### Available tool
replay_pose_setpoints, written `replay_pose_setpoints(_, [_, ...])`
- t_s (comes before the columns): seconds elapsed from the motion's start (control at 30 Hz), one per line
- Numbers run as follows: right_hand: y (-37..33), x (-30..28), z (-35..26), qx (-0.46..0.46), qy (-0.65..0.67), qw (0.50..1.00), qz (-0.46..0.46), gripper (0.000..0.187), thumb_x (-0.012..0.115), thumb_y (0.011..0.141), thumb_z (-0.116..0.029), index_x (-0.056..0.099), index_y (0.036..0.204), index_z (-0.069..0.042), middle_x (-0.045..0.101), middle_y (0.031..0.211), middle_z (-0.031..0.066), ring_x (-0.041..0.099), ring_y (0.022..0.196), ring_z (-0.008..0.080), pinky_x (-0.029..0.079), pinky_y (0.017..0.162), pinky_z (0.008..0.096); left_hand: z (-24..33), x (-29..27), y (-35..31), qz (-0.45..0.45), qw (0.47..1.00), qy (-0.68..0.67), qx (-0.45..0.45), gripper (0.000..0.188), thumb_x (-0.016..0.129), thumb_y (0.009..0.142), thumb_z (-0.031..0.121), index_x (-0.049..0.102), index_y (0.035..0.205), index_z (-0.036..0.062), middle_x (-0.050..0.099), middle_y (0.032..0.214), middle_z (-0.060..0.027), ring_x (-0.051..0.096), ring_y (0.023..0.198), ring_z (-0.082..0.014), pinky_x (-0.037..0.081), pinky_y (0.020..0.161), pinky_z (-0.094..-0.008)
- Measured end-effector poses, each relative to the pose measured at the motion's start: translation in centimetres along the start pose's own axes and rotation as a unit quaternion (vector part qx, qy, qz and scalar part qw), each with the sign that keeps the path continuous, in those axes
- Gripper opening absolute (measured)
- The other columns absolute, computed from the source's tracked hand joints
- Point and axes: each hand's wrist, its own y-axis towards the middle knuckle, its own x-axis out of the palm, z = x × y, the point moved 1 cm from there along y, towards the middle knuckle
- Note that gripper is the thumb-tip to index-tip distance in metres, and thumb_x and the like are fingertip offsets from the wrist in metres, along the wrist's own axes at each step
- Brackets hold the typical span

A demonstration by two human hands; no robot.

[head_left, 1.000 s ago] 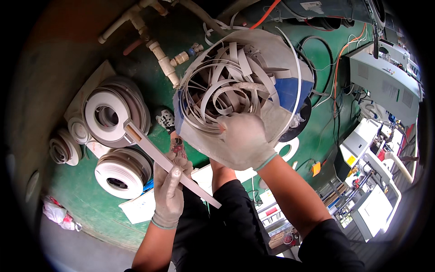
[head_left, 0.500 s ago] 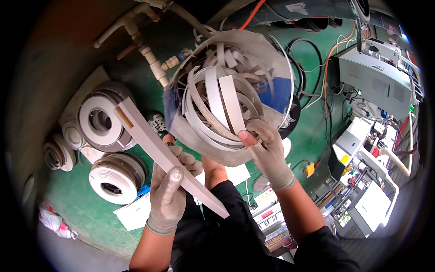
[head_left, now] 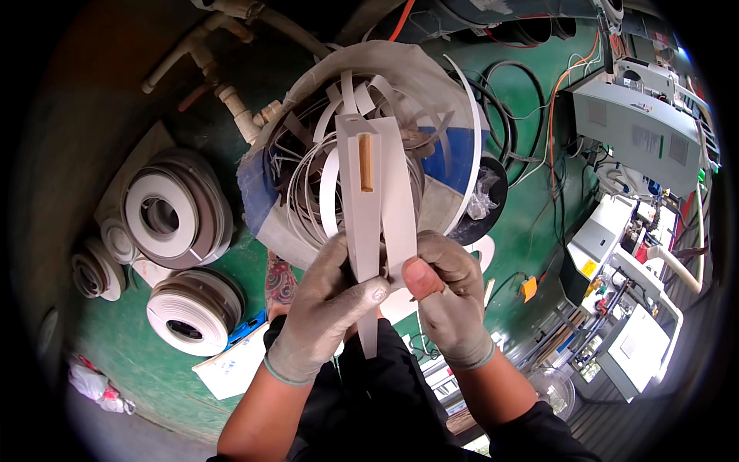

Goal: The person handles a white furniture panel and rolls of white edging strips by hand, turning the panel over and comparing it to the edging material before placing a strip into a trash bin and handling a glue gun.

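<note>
In my left hand (head_left: 315, 308), gloved in grey, is a long pale grey bar (head_left: 360, 239) with a slot showing a wood-brown inside near its far end. The fingers wrap its underside and the thumb lies across it. My right hand (head_left: 446, 300), also gloved but with a bare thumb tip, pinches a flat pale strip (head_left: 399, 196) of what looks like edge banding. Strip and bar stand side by side, overlapping in view; whether they touch I cannot tell. Beyond both hands is a grey and blue sack (head_left: 385, 58) of loose, curled strips (head_left: 300, 181).
Rolls of banding (head_left: 183, 223) lie on the green floor at left, with another stack (head_left: 160, 319) nearer me. Pipes (head_left: 239, 115) stick out at the upper left. Black hoses (head_left: 504, 123) lie right of the sack. Grey machinery (head_left: 639, 131) stands at far right.
My left hand has moved right and turned the bar from a slant to nearly straight ahead, beside the strip. My right hand, still pinching the strip, is slightly lower. The wide loops around it no longer show.
</note>
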Motion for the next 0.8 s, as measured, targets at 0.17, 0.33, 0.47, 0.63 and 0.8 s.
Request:
replay_pose_setpoints(0.17, [-0.3, -0.1, -0.5, 0.057, 0.078, 0.995, 0.003, 0.019, 0.065, 0.099, -0.014, 0.069, 0.106, 0.003, 0.064, 0.097, 0.0075, 0.062, 0.073, 0.0098, 0.049, 0.055, 0.0216, -0.1, 1.6, 0.2, 0.022, 1.000, -0.006, -0.016, 0.052, 0.066, 0.093, 0.013, 0.047, 0.139, -0.0039, 0.060, 0.107, -0.0026, 0.054, 0.085, -0.0062, 0.044, 0.072, -0.0205])
replay_pose_setpoints(0.33, [-0.2, -0.7, 0.3, 0.060, 0.083, 0.995, -0.016, 0.018, 0.066, 0.099, -0.014, 0.069, 0.105, 0.003, 0.065, 0.094, 0.0066, 0.062, 0.079, 0.0109, 0.050, 0.068, 0.0248, -0.8, 0.2, 0.4, -0.008, 0.999, 0.022, -0.041, 0.050, 0.067, 0.093, 0.019, 0.050, 0.136, -0.0015, 0.061, 0.098, 0.0007, 0.047, 0.067, -0.0016, 0.034, 0.054, -0.0166])
replay_pose_setpoints(0.47, [-0.2, -0.6, 0.7, 0.058, 0.068, 0.996, -0.006, 0.017, 0.067, 0.097, -0.012, 0.069, 0.102, 0.003, 0.066, 0.093, 0.0062, 0.061, 0.082, 0.0111, 0.049, 0.073, 0.0260, -1.0, -0.2, 0.5, 0.007, 0.999, 0.041, -0.034, 0.050, 0.068, 0.093, 0.023, 0.052, 0.135, -0.0006, 0.061, 0.100, -0.0011, 0.053, 0.073, -0.0059, 0.041, 0.063, -0.0203])
replay_pose_setpoints(0.63, [0.4, -0.6, 1.0, -0.111, -0.157, 0.974, 0.122, 0.015, 0.075, 0.088, -0.008, 0.070, 0.099, 0.001, 0.067, 0.090, 0.0085, 0.063, 0.078, 0.0180, 0.048, 0.071, 0.0285, -0.7, -0.9, -1.1, 0.115, 0.987, 0.099, 0.046, 0.069, 0.067, 0.091, 0.047, 0.050, 0.134, -0.0037, 0.062, 0.109, -0.0102, 0.061, 0.099, -0.0206, 0.049, 0.088, -0.0350])
replay_pose_setpoints(0.8, [4.9, -1.0, 0.2, -0.187, -0.341, 0.911, 0.136, 0.016, 0.076, 0.086, -0.013, 0.071, 0.098, -0.003, 0.069, 0.087, 0.0120, 0.063, 0.074, 0.0308, 0.051, 0.069, 0.0379, 0.3, -5.7, -3.5, 0.161, 0.972, -0.069, 0.159, 0.065, 0.050, 0.101, 0.057, 0.049, 0.136, 0.0022, 0.055, 0.098, -0.0064, 0.052, 0.074, -0.0154, 0.045, 0.063, -0.0288])
